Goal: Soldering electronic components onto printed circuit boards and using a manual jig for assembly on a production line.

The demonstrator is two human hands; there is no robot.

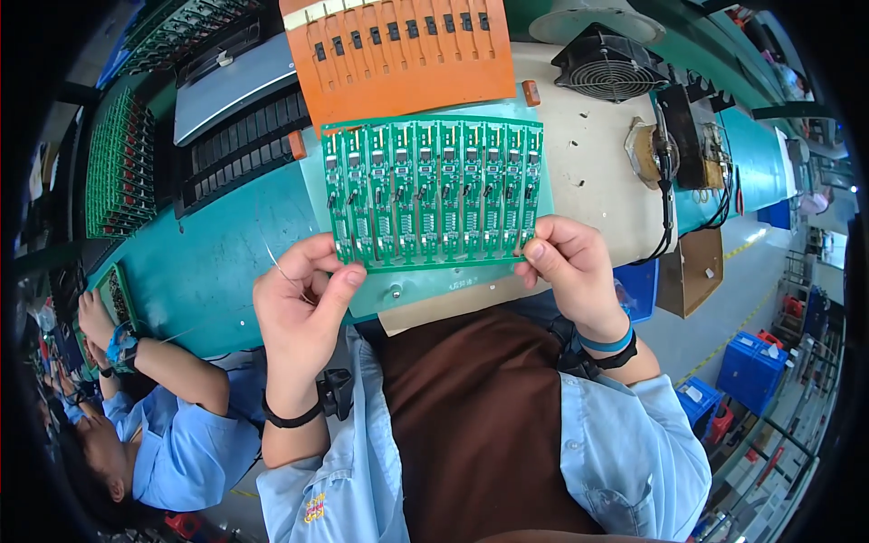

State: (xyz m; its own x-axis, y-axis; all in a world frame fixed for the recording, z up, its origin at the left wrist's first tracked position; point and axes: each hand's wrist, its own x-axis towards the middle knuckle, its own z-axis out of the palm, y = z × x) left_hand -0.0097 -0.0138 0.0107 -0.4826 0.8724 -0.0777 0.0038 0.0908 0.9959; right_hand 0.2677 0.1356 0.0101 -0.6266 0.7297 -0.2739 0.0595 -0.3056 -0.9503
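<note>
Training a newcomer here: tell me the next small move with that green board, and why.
Probably lower the green circuit panel flat onto the orange fixture just behind it: the left hand and right hand pinch only its lower corners, holding it in the air.

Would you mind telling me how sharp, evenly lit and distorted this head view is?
Head view: the green circuit board panel between left hand and right hand is sharp and evenly lit; fisheye bends the bench edge; corners go black.
</note>
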